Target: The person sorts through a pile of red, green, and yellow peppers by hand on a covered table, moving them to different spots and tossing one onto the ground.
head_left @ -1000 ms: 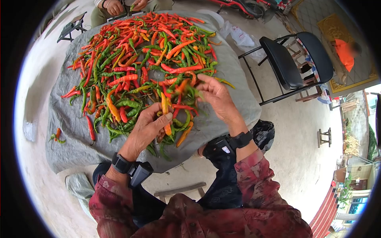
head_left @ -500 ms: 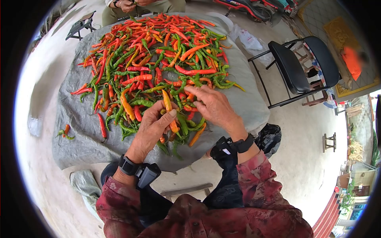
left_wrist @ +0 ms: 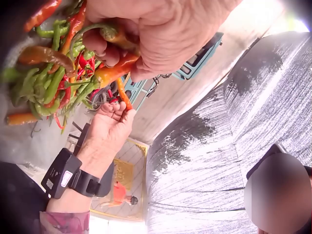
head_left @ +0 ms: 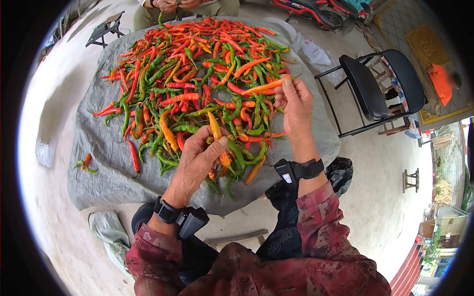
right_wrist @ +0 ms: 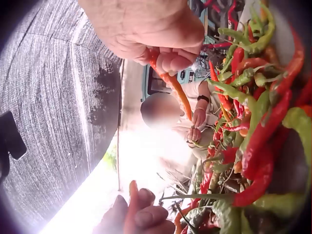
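In the head view, my left hand (head_left: 197, 158) holds a yellow-orange chili pepper (head_left: 215, 126) between thumb and fingers, low over the near side of the pile. More orange pepper (left_wrist: 117, 70) shows under its curled fingers in the left wrist view. Raised at the pile's right side, my right hand (head_left: 298, 108) pinches a long orange chili pepper (head_left: 261, 88) near one end, its tip pointing left. That same pepper (right_wrist: 179, 95) hangs from the fingers in the right wrist view. Red, green and orange chili peppers (head_left: 181, 97) lie heaped in front of both hands.
Grey cloth (head_left: 94, 170) covers the surface under the heap; a few peppers (head_left: 87, 162) lie apart at left. Across sits another person (head_left: 217, 8), hands at the far edge. A black folding chair (head_left: 360, 86) stands at right, near a white plastic bag (head_left: 316, 53).
My right hand has reached into the pile, picked out the long orange chili pepper and lifted it to the right. The left hand keeps its hold on the yellow-orange one.
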A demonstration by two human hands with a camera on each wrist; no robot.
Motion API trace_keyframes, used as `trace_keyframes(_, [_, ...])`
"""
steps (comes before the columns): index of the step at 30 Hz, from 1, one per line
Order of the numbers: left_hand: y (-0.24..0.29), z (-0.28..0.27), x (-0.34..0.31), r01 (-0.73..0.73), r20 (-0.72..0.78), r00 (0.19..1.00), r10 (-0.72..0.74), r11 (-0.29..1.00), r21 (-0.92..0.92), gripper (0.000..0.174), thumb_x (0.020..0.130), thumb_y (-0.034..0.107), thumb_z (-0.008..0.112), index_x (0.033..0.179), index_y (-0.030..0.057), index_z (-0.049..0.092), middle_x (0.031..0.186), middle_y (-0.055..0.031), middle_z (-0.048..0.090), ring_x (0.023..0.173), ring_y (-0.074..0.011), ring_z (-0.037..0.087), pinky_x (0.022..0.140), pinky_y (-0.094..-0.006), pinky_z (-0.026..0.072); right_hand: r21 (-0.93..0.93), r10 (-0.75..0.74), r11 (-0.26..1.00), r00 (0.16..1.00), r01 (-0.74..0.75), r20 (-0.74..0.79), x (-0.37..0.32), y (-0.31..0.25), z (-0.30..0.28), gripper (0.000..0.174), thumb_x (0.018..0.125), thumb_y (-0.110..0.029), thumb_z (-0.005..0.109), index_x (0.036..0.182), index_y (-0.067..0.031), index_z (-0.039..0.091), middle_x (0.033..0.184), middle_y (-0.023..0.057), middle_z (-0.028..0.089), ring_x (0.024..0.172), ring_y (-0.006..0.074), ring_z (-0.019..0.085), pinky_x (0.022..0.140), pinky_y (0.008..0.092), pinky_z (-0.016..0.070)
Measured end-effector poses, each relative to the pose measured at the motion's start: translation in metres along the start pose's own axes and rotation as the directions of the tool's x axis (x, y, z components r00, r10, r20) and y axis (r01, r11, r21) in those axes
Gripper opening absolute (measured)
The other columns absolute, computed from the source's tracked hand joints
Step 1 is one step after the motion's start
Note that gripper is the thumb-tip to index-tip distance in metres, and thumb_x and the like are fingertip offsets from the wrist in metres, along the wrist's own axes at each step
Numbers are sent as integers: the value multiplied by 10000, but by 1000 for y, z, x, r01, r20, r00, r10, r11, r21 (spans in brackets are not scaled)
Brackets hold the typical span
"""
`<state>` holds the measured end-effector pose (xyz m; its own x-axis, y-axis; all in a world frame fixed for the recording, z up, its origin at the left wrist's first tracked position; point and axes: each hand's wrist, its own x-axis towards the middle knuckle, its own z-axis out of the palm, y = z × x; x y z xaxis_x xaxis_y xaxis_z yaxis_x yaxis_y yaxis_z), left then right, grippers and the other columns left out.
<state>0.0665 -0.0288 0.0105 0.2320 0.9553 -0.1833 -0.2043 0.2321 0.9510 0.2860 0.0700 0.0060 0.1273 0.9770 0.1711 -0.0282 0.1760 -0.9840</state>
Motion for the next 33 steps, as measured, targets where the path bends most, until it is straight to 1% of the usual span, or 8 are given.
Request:
trace_keyframes(3, [1, 1, -1, -3, -2, 1000, 3, 1000, 28, 250, 913, 226, 578, 1062, 26, 550, 771, 22, 547, 645, -32, 458, 565, -186, 383, 377, 87, 924, 994, -59, -58, 3, 0, 3, 212, 929, -203, 539, 1022, -15, 569, 884, 71, 631, 702, 92, 562, 598, 223, 483])
trace_keyframes(7, [-4, -2, -2, 2, 24, 1000, -3, 1000, 25, 261, 914, 253, 562, 1081, 53, 556, 799, 17, 565, 646, -26, 479, 564, -176, 392, 146, 269, 955, 962, -260, -47, 13, 9, -10, 208, 909, -174, 546, 1028, -5, 572, 981, 127, 628, 783, 177, 607, 640, 302, 508])
trace_keyframes(8, [-4, -2, -1, -2, 17, 1000, 1, 999, 39, 257, 915, 252, 562, 1081, 56, 557, 795, 18, 564, 642, -24, 476, 562, -175, 390, -431, 136, 894, 991, -124, -4, 14, 12, -13, 211, 882, -159, 569, 1024, -4, 574, 1008, 154, 614, 833, 234, 610, 669, 349, 509])
trace_keyframes(9, [-4, -2, 0, -8, 10, 1000, 7, 999, 53, 253, 915, 250, 563, 1080, 60, 558, 792, 20, 563, 637, -23, 473, 561, -173, 387, -852, 43, 518, 993, 70, 108, 14, 14, -14, 219, 855, -145, 592, 1020, -4, 576, 1034, 181, 599, 882, 290, 613, 698, 397, 509])
trace_keyframes(12, [-1, -2, 0, 14, 11, 1000, -15, 998, 55, 246, 915, 243, 564, 1080, 62, 557, 784, 25, 559, 634, -20, 466, 561, -170, 382, -945, 20, 234, 971, 228, 240, 0, 26, -9, 224, 803, -129, 631, 993, -20, 583, 1013, 193, 587, 920, 355, 595, 747, 440, 490])
trace_keyframes(23, [-5, 1, 0, -26, 56, 998, 22, 997, 76, 257, 909, 248, 579, 1071, 50, 555, 772, 33, 550, 628, -18, 456, 547, -167, 367, -901, 204, 416, 952, 125, 227, 0, 10, -1, 187, 789, -125, 652, 922, -26, 566, 833, 133, 631, 771, 339, 619, 699, 416, 490])
trace_keyframes(25, [-4, 1, 0, -28, 58, 998, 24, 997, 73, 259, 908, 249, 580, 1070, 48, 554, 770, 33, 549, 629, -18, 455, 548, -167, 367, -658, -147, 731, 983, 181, 107, 4, 12, 0, 165, 805, -96, 648, 901, -9, 545, 736, 107, 630, 654, 248, 626, 615, 338, 496])
trace_keyframes(33, [-7, 3, -1, -11, 60, 998, 6, 997, 74, 247, 914, 241, 575, 1023, 21, 543, 750, 51, 481, 653, -26, 417, 554, -184, 347, -265, -320, 921, 943, 286, -93, 16, 14, -6, 188, 851, -65, 615, 1001, 15, 536, 776, 71, 627, 679, 78, 581, 577, 238, 475])
